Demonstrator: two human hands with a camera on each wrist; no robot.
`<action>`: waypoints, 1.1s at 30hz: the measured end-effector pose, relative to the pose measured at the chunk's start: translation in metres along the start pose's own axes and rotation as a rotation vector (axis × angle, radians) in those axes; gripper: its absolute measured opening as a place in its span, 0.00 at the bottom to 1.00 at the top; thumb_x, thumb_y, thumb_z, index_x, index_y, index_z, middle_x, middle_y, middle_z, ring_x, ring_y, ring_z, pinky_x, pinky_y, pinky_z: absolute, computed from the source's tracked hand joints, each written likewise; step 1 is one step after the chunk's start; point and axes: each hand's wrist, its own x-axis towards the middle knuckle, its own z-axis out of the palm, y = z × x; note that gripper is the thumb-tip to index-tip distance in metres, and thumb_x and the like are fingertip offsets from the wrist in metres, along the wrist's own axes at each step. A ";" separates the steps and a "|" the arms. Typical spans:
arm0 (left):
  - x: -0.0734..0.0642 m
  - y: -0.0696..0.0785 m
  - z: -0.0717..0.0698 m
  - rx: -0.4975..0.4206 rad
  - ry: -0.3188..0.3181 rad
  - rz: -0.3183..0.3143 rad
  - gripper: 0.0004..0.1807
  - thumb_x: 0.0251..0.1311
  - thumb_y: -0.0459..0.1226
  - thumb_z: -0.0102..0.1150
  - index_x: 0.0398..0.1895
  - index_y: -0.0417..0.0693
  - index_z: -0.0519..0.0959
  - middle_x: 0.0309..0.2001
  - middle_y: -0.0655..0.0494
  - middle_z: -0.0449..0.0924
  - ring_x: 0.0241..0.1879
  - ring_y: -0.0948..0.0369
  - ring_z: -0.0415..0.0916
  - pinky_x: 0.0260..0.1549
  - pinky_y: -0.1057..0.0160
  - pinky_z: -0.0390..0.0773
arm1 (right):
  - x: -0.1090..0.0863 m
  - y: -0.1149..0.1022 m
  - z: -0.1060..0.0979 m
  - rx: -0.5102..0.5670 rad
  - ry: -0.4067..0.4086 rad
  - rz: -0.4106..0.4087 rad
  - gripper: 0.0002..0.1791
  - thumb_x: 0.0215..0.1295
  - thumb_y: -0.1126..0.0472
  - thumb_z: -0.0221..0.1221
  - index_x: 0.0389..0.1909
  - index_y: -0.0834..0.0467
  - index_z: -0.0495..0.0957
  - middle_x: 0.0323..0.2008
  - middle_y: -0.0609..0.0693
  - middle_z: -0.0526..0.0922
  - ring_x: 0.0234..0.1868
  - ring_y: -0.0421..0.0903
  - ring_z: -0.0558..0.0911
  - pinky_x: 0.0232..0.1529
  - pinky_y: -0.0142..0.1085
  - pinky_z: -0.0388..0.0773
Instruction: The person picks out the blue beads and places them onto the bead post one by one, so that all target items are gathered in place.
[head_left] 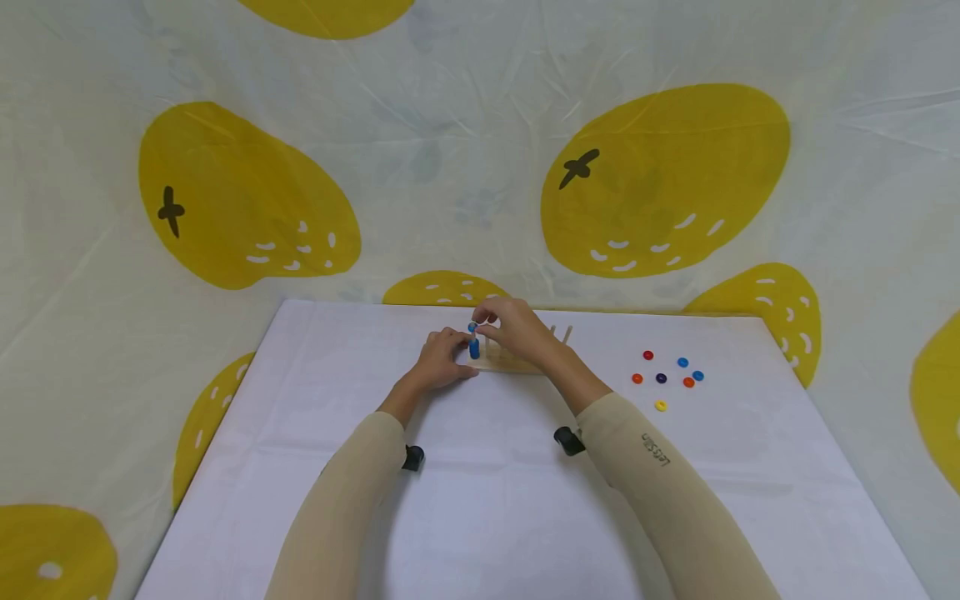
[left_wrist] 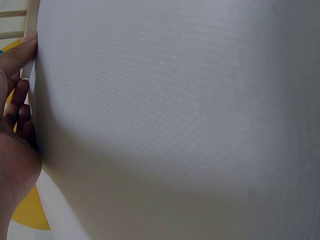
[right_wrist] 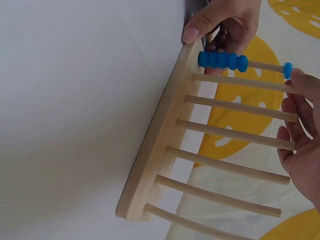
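Note:
A wooden peg rack (right_wrist: 155, 135) with a row of upright pegs stands on the table. Several blue rings (right_wrist: 222, 60) are stacked low on its leftmost peg. At that peg's top end, my right hand (head_left: 517, 332) pinches another blue ring (right_wrist: 287, 70) between thumb and finger; the ring appears to be around the tip. My left hand (head_left: 442, 360) grips the rack's left end, thumb on the front side and fingers behind. In the left wrist view, only part of the left hand (left_wrist: 17, 100) and the base's edge show.
Loose rings lie right of the rack: a red ring (head_left: 648, 355), two blue, two orange, a dark purple ring (head_left: 661, 378) and a yellow ring (head_left: 661, 406). White cloth covers the table (head_left: 480, 517). A patterned curtain (head_left: 465, 167) hangs behind its far edge.

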 end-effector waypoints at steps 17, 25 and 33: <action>0.001 0.002 -0.001 0.023 0.001 0.010 0.36 0.57 0.45 0.77 0.68 0.45 0.76 0.60 0.49 0.75 0.64 0.48 0.64 0.68 0.49 0.67 | -0.019 -0.001 -0.024 -0.031 0.076 -0.029 0.11 0.70 0.62 0.66 0.50 0.59 0.84 0.49 0.53 0.87 0.51 0.52 0.81 0.58 0.49 0.80; 0.002 0.002 -0.002 0.042 0.009 -0.004 0.37 0.56 0.45 0.77 0.69 0.46 0.75 0.61 0.49 0.75 0.65 0.49 0.64 0.69 0.51 0.66 | -0.045 0.007 -0.045 -0.041 0.158 -0.036 0.12 0.68 0.63 0.68 0.50 0.57 0.84 0.48 0.53 0.87 0.50 0.51 0.82 0.55 0.48 0.82; 0.004 0.000 0.002 0.030 0.003 0.007 0.38 0.56 0.44 0.77 0.69 0.45 0.75 0.61 0.49 0.75 0.66 0.48 0.64 0.70 0.51 0.65 | -0.079 0.028 -0.069 -0.090 0.271 -0.072 0.13 0.64 0.66 0.70 0.49 0.60 0.85 0.47 0.54 0.87 0.48 0.52 0.84 0.49 0.50 0.82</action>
